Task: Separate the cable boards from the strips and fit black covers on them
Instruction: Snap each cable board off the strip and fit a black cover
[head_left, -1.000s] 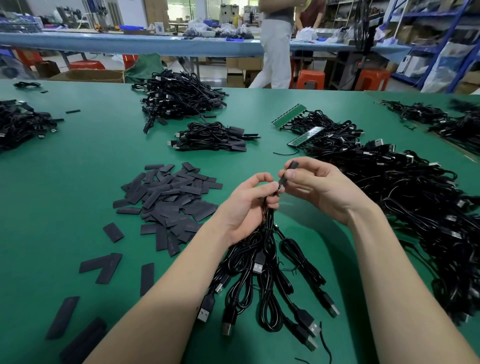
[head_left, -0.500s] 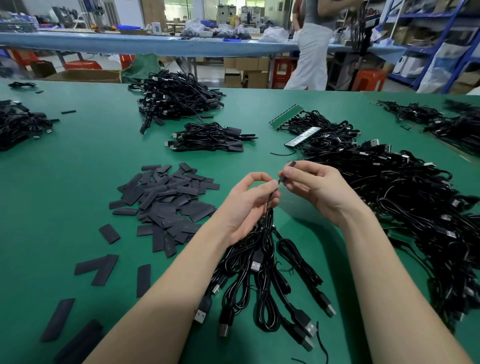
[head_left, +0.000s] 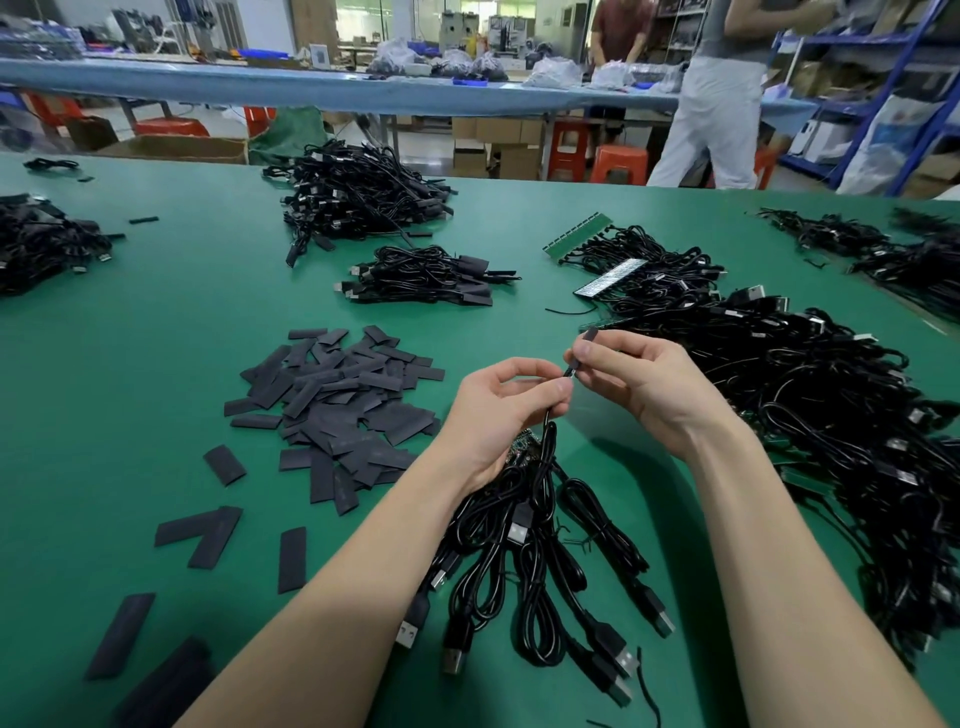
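Note:
My left hand grips a bunch of black USB cables that hang down onto the green table; a green board edge shows under its palm. Its fingertips pinch one cable just below the end. My right hand pinches a black cover that sits over that cable's board end, held upright between thumb and fingers. A heap of flat black covers lies left of my hands. Green board strips with cables attached lie at the back right.
A big tangle of black cables fills the table's right side. Smaller cable piles lie at the back centre, mid table and far left. Loose covers are scattered near the front left. People stand behind the table.
The hands stay together over the cable bunch; my right hand has shifted the black cover slightly on the cable end. A person in the background has walked to the right.

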